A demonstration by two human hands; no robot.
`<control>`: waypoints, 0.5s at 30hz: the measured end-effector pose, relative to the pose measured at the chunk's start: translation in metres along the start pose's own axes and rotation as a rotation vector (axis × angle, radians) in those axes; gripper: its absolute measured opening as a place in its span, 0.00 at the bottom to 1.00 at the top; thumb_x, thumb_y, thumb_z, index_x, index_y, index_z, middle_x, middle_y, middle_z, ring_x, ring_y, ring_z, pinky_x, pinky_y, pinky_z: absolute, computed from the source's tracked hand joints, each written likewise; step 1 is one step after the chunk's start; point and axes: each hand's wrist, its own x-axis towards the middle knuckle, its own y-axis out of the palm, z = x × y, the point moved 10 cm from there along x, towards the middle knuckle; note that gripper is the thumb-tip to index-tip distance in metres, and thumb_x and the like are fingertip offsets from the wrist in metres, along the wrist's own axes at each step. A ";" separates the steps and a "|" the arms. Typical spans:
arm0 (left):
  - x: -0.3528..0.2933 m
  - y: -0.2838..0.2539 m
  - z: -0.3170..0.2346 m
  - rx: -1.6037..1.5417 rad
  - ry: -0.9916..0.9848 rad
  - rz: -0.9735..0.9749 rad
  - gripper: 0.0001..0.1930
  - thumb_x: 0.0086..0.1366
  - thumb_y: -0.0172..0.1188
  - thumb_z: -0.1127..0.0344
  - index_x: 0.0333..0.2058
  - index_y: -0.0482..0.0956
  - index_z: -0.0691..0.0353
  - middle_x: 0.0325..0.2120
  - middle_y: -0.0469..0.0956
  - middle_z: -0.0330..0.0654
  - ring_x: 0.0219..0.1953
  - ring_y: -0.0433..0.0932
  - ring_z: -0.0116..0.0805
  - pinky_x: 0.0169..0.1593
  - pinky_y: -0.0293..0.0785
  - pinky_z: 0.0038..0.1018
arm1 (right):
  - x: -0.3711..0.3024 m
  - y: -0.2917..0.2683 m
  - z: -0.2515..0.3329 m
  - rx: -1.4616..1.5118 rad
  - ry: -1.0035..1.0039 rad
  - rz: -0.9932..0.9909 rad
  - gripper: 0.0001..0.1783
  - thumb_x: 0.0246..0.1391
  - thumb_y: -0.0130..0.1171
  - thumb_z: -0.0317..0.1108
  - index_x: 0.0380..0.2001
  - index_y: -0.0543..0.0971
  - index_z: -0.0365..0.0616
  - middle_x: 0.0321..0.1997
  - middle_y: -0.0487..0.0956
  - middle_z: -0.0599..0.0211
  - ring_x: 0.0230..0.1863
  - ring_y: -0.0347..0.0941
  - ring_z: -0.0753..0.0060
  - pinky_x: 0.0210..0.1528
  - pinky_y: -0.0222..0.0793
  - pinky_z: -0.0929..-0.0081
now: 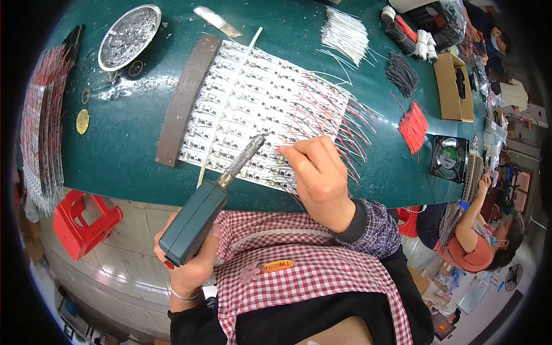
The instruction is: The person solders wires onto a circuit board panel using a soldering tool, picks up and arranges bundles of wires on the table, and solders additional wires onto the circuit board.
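Note:
My left hand (198,253) grips a soldering iron (195,221) by its dark green, gun-like body. Its grey metal tip (253,148) points up and right, over a white sheet of small circuit boards (247,98). Close to the tip, my right hand (322,178) is closed in a pinch above the sheet; whatever lies between its fingertips is too small to make out. Red and black wires (339,123) stick out from the boards' right side, some passing under my right hand. A pale thin strip (230,98) lies across the boards, and a brown bar (187,103) along their left edge.
On the green table (132,167) stands a metal bowl (129,37) of silvery scraps. Bundles of white wires (345,34), black wires (401,75) and red wires (413,126) lie right, near a small fan (450,159). Finished-looking wired strips (43,126) lie left. A co-worker (471,241) sits at right.

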 end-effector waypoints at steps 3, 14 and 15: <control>-0.001 -0.003 0.003 -0.041 -0.034 -0.034 0.13 0.49 0.67 0.79 0.36 0.82 0.74 0.32 0.82 0.49 0.29 0.82 0.34 0.32 0.77 0.25 | -0.002 0.003 0.000 0.039 0.009 0.017 0.19 0.37 0.62 0.14 0.38 0.82 0.38 0.32 0.76 0.64 0.33 0.71 0.62 0.33 0.69 0.70; 0.000 0.007 -0.003 0.032 0.047 0.063 0.10 0.48 0.65 0.80 0.33 0.81 0.72 0.29 0.80 0.48 0.25 0.80 0.37 0.30 0.74 0.27 | -0.006 0.010 0.000 0.008 0.019 0.054 0.17 0.40 0.62 0.15 0.38 0.81 0.38 0.32 0.75 0.64 0.33 0.71 0.62 0.33 0.68 0.69; 0.000 0.007 -0.002 0.031 0.045 0.063 0.10 0.48 0.65 0.80 0.33 0.81 0.72 0.29 0.80 0.48 0.25 0.80 0.37 0.30 0.74 0.27 | -0.007 0.010 0.000 0.008 0.018 0.056 0.17 0.40 0.62 0.15 0.38 0.81 0.38 0.32 0.75 0.64 0.33 0.71 0.62 0.33 0.68 0.69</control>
